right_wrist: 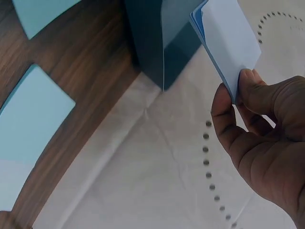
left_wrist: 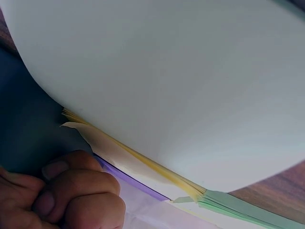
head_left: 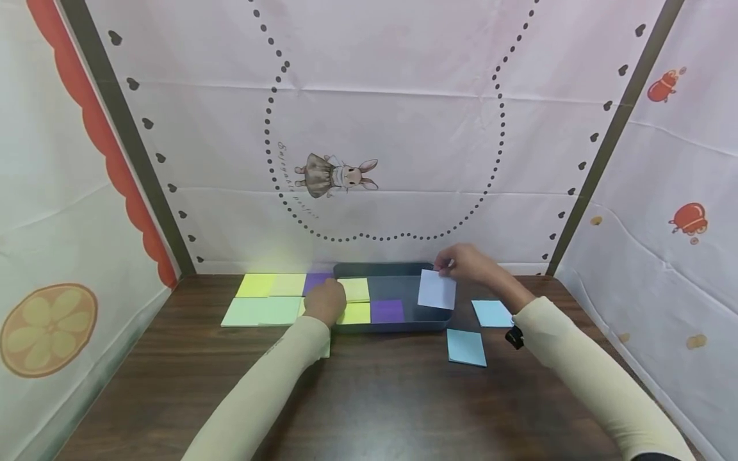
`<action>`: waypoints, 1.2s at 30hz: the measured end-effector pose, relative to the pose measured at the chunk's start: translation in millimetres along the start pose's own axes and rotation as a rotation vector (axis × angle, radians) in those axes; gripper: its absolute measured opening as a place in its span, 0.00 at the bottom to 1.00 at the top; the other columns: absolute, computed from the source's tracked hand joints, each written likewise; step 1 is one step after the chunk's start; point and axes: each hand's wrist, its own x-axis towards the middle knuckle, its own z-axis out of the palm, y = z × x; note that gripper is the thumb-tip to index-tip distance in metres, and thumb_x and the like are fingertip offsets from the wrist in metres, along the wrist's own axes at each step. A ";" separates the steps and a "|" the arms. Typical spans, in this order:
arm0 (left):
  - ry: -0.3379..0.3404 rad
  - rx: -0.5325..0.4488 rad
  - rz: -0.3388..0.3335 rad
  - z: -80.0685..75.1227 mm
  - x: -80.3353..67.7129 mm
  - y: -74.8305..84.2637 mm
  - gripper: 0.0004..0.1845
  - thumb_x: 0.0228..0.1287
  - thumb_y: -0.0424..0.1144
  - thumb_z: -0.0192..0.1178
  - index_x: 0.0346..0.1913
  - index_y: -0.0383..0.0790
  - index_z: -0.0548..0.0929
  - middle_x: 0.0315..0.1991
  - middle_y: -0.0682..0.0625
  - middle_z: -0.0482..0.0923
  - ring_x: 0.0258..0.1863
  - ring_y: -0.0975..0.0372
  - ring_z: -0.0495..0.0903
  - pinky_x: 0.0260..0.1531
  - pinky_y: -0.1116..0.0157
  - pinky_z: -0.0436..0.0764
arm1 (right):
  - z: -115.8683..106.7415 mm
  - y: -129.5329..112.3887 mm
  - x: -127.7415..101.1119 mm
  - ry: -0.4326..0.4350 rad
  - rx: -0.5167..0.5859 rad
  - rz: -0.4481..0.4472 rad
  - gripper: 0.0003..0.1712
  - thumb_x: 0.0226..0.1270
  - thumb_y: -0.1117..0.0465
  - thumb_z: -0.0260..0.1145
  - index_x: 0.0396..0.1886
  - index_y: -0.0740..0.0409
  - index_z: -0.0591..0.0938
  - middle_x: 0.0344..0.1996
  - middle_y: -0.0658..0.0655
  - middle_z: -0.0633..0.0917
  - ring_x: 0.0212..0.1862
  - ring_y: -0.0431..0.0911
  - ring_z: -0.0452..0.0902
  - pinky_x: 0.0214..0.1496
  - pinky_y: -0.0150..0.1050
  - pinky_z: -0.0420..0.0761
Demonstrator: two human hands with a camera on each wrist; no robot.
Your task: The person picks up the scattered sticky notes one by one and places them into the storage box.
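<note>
My right hand (head_left: 468, 262) pinches a pale bluish-white sticky note pad (head_left: 436, 289) by its upper edge, above the right end of a dark blue tray (head_left: 398, 327). In the right wrist view thumb and fingers grip one corner of the pad, and blue sheets show along its side. My left hand (head_left: 326, 301) is at the tray's left end with fingers curled around the wall; the left wrist view partly hides the contact. Inside the tray lie a pale yellow pad (head_left: 355, 289), a bright yellow pad (head_left: 356, 314) and a purple pad (head_left: 387, 311).
Left of the tray lie yellow (head_left: 255, 285), pale yellow (head_left: 287, 285), purple (head_left: 316, 282) and mint green pads (head_left: 262, 312). On the right are two light blue pads (head_left: 492, 313), (head_left: 467, 347). A printed cloth (head_left: 392, 141) hangs behind the wooden table (head_left: 380, 397).
</note>
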 end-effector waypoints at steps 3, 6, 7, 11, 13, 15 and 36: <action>-0.012 -0.002 -0.004 -0.7 0.3 0.0 0.24 0.84 0.38 0.52 0.70 0.22 0.77 0.51 0.37 0.87 0.29 0.54 0.85 0.20 0.51 0.86 | 9.2 -1.9 7.6 -0.009 -0.005 -0.016 0.12 0.70 0.77 0.71 0.46 0.62 0.94 0.45 0.61 0.95 0.51 0.54 0.91 0.54 0.49 0.92; -0.021 -0.014 -0.012 -1.1 0.0 1.1 0.24 0.84 0.38 0.52 0.70 0.23 0.77 0.51 0.38 0.87 0.29 0.54 0.85 0.19 0.52 0.85 | 19.0 -1.5 12.4 -0.027 -0.003 -0.030 0.13 0.69 0.78 0.70 0.45 0.61 0.94 0.45 0.60 0.94 0.50 0.53 0.91 0.54 0.48 0.92; -0.024 -0.016 -0.014 -0.8 0.3 1.1 0.24 0.84 0.37 0.52 0.70 0.22 0.77 0.51 0.38 0.87 0.29 0.55 0.85 0.19 0.52 0.85 | 22.0 -2.0 13.2 -0.035 0.005 -0.029 0.14 0.68 0.78 0.70 0.45 0.61 0.94 0.45 0.60 0.94 0.50 0.52 0.91 0.55 0.47 0.92; -0.027 -0.021 -0.020 -1.4 -1.6 3.1 0.24 0.84 0.36 0.51 0.71 0.22 0.76 0.52 0.37 0.88 0.31 0.54 0.86 0.22 0.50 0.88 | 31.7 -4.0 15.2 -0.077 0.001 -0.034 0.16 0.65 0.80 0.68 0.45 0.61 0.93 0.44 0.59 0.93 0.47 0.50 0.89 0.55 0.46 0.91; -0.027 -0.022 -0.022 -2.1 -3.0 3.8 0.24 0.85 0.36 0.50 0.72 0.22 0.76 0.52 0.36 0.87 0.31 0.53 0.87 0.25 0.49 0.90 | 35.8 -4.8 16.6 -0.095 -0.020 -0.034 0.17 0.64 0.81 0.68 0.44 0.61 0.93 0.43 0.58 0.93 0.46 0.48 0.89 0.54 0.45 0.91; -0.019 -0.022 -0.022 -2.1 -4.3 4.2 0.24 0.85 0.36 0.50 0.72 0.21 0.75 0.52 0.36 0.88 0.32 0.52 0.87 0.26 0.47 0.91 | 39.6 -4.1 18.7 -0.114 -0.051 -0.039 0.16 0.64 0.80 0.68 0.44 0.60 0.93 0.42 0.57 0.93 0.45 0.47 0.89 0.53 0.44 0.91; 0.019 0.013 -0.020 5.5 5.0 -1.2 0.24 0.85 0.38 0.51 0.70 0.21 0.77 0.54 0.36 0.88 0.29 0.54 0.86 0.20 0.47 0.87 | 78.8 -3.0 32.8 -0.230 -0.199 -0.082 0.08 0.75 0.73 0.69 0.44 0.59 0.91 0.41 0.56 0.92 0.40 0.44 0.84 0.50 0.41 0.90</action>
